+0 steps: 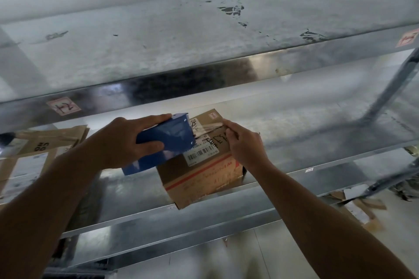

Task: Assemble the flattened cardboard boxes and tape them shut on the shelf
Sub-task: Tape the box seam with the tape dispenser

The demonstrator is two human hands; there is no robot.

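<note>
A small brown cardboard box (204, 179) with a barcode label and red stripe stands on the metal shelf (317, 120), its near corner past the shelf's front edge. My left hand (120, 142) grips a blue tape dispenser (170, 140) above the box's left side. A strip of clear tape (207, 128) runs from the dispenser across the box top. My right hand (244, 142) pinches the tape's free end at the box's far right part.
Flattened cardboard boxes (40, 142) lie on the same shelf at the left. Another metal shelf (181, 41) hangs close overhead. A blue-grey upright post (390, 88) stands at the right. Cardboard scraps (360, 206) lie on the floor at lower right.
</note>
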